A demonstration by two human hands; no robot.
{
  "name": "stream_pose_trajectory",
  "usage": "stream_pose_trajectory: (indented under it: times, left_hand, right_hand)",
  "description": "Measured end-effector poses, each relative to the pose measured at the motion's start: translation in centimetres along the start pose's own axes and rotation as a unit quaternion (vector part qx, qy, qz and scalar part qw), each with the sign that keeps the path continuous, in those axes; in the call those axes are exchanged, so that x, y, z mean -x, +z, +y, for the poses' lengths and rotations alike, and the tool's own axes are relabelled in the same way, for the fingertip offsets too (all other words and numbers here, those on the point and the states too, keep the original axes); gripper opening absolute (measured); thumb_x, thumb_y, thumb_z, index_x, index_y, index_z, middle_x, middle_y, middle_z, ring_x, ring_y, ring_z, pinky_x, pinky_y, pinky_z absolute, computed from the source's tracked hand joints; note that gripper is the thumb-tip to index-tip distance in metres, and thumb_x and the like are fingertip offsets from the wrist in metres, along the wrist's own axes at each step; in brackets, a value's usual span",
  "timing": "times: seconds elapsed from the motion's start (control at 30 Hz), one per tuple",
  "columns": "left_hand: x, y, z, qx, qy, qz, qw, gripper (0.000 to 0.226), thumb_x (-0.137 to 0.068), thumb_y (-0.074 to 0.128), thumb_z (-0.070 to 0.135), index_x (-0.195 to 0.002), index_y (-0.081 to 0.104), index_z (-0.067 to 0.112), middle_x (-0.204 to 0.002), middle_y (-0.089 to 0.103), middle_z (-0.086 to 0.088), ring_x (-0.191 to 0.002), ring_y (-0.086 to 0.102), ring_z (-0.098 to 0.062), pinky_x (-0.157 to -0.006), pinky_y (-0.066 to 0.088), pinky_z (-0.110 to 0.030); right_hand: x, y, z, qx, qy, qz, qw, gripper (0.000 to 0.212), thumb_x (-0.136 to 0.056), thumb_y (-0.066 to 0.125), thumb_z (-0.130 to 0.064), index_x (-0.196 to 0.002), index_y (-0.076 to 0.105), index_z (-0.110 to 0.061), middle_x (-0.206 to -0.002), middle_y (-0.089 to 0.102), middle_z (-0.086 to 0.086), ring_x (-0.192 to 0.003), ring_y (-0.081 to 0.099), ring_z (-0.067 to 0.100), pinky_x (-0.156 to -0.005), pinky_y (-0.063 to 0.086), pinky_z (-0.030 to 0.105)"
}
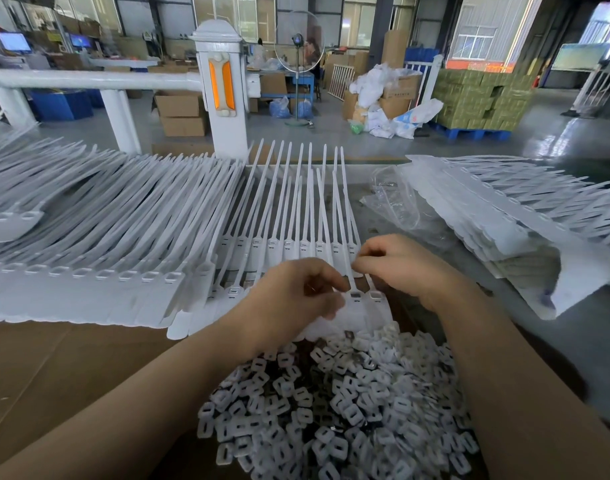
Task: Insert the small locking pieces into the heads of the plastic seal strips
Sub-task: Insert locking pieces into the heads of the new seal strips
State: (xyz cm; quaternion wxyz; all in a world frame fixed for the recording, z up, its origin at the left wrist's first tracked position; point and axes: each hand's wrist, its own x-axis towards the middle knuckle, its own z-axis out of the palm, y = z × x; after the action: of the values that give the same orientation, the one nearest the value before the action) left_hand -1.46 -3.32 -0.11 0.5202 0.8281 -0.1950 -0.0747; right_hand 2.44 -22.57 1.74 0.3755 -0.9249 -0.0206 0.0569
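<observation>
Hands meeting at the middle of the bench, over a white seal strip (352, 299) lying nearest, its head holding a grey insert. Left hand (296, 292) curled, fingertips pinching near that strip's head, something small and dark showing between the fingers; too small to name. Right hand (397, 261) curled too, thumb and forefinger pinched on the thin tail of the strip just above the head. Beside it on the right, a second strip head (375, 295), touching or nearly so.

Heap of small white locking pieces (345, 403) spread between the forearms on a brown cardboard sheet (54, 375), a few darker metal bits mixed in. Behind the hands, a row of seal strips (296, 216) laid side by side, tails pointing away, heads in a line with grey inserts seated. Further left, a long fanned stack of strips (106, 216) with open rectangular heads. Off to the right, well apart, another stacked bundle of strips (504, 209), with a crumpled clear plastic bag (397, 199) between it and the middle row.

Beyond the bench, a white railing post (224, 88) with an orange reflector, a standing fan (298, 46), cardboard boxes (182, 112) and a pallet of green cartons (480, 98) on the factory floor.
</observation>
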Motion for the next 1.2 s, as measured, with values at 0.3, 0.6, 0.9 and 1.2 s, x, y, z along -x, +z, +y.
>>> stream_pose_trajectory:
  times: [0.3, 0.6, 0.9, 1.2]
  left_hand:
    - [-0.1, -0.8, 0.5, 0.367, -0.130, 0.041, 0.920, 0.015, -0.089, 0.063, 0.001, -0.104, 0.064, 0.003, -0.084, 0.072, -0.010, -0.073, 0.069, -0.014, -0.064, 0.056, -0.021]
    - [-0.2, -1.2, 0.5, 0.428, -0.173, 0.037, 0.886, 0.032, -0.074, 0.070, 0.006, -0.105, 0.063, 0.003, -0.070, 0.068, -0.006, -0.060, 0.062, -0.011, -0.058, 0.050, -0.021]
    - [-0.3, -1.3, 0.1, 0.424, -0.156, 0.033, 0.891, 0.025, -0.074, 0.071, 0.012, -0.098, 0.066, 0.006, -0.078, 0.071, -0.005, -0.064, 0.065, -0.010, -0.057, 0.053, -0.019]
    - [-0.3, -1.1, 0.4, 0.420, -0.106, 0.039, 0.900, 0.030, -0.070, 0.071, 0.006, -0.099, 0.063, 0.007, -0.078, 0.070, -0.007, -0.067, 0.067, -0.014, -0.062, 0.055, -0.022]
  right_hand:
    - [0.7, 0.1, -0.8, -0.117, -0.183, -0.099, 0.971, 0.021, -0.082, 0.077, -0.009, -0.087, 0.069, -0.027, -0.083, 0.072, 0.005, -0.072, 0.063, 0.014, -0.069, 0.049, 0.034]
    - [0.6, 0.3, -1.0, -0.138, -0.202, -0.115, 0.963, 0.027, -0.078, 0.082, -0.009, -0.079, 0.070, -0.034, -0.077, 0.069, -0.005, -0.071, 0.061, 0.010, -0.064, 0.048, 0.019]
    - [0.7, 0.4, -0.9, -0.147, -0.203, -0.070, 0.966, 0.012, -0.087, 0.073, -0.018, -0.081, 0.073, -0.027, -0.073, 0.069, -0.010, -0.068, 0.058, 0.008, -0.065, 0.047, 0.023]
    - [0.9, 0.5, -1.1, -0.126, -0.176, -0.069, 0.974, 0.015, -0.093, 0.063, -0.019, -0.081, 0.070, -0.026, -0.068, 0.067, -0.013, -0.070, 0.053, 0.016, -0.066, 0.041, 0.036]
